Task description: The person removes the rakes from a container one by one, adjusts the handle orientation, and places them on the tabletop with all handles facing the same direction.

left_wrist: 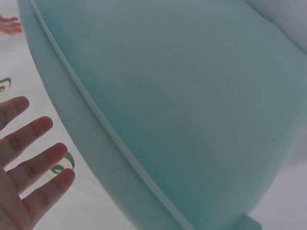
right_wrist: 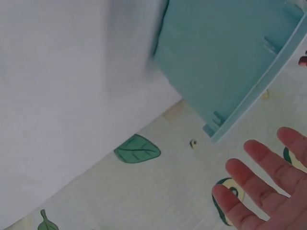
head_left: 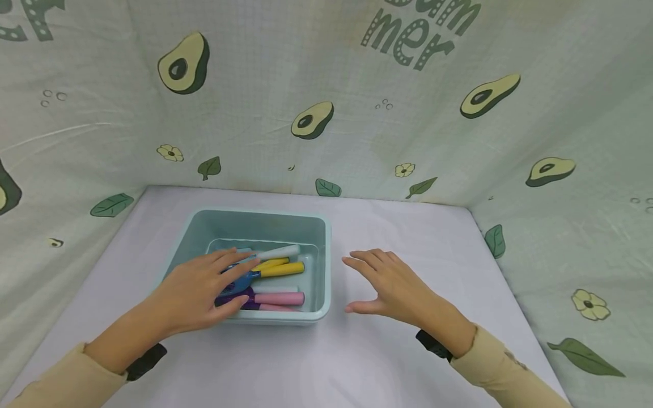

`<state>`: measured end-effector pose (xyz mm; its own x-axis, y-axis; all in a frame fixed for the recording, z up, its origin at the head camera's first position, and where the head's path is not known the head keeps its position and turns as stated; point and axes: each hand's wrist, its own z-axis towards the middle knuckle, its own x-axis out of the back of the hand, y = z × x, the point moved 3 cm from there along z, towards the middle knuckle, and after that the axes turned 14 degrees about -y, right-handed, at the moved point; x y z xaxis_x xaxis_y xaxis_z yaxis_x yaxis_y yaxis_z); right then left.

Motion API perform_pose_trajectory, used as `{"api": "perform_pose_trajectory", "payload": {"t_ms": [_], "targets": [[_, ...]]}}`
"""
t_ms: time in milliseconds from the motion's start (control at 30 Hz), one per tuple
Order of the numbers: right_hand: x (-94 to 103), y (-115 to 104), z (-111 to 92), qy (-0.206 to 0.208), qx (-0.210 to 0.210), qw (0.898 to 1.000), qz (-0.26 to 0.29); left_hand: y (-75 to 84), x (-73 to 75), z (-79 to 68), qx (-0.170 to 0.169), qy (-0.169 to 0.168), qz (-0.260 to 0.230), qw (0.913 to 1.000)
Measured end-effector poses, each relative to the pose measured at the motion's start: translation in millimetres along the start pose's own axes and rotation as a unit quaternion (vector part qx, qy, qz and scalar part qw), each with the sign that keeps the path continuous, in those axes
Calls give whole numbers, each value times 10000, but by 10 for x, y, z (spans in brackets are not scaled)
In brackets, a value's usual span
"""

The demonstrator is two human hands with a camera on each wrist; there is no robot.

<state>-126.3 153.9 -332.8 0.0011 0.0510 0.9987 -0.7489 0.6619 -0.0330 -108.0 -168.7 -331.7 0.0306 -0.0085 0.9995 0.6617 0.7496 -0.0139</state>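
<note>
A light teal plastic bin [head_left: 255,224] stands on the table, left of centre. Inside lie several handled things: a blue one [head_left: 244,281] with a yellow handle [head_left: 283,269], a purple one [head_left: 250,301] with a pink handle [head_left: 279,298], and pale blue ones [head_left: 280,253]. Their heads are partly hidden, so their kind is unclear. Over the bin's left part is my left hand [head_left: 204,289], fingers spread and apparently holding nothing. To the right of the bin, my right hand [head_left: 390,286] hovers above the table with fingers and thumb apart, holding nothing.
A white cloth covers the table [head_left: 398,357]. Hanging cloth [head_left: 255,136] printed with avocados and leaves surrounds it at the back and sides. The bin's outer wall [left_wrist: 182,96] fills much of the left wrist view.
</note>
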Motion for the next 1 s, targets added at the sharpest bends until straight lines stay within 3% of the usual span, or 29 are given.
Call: {"api": "perform_pose_trajectory", "payload": {"t_ms": [233, 500, 1000], "targets": [[31, -21, 70, -29, 70, 10000, 0, -80, 34, -79, 176, 40, -71, 9998], [94, -47, 194, -235, 119, 9996, 37, -169, 81, -171, 286, 364, -21, 9989], [207, -107, 497, -457, 502, 9971, 354, -337, 108, -316, 605, 657, -1, 9960]]}}
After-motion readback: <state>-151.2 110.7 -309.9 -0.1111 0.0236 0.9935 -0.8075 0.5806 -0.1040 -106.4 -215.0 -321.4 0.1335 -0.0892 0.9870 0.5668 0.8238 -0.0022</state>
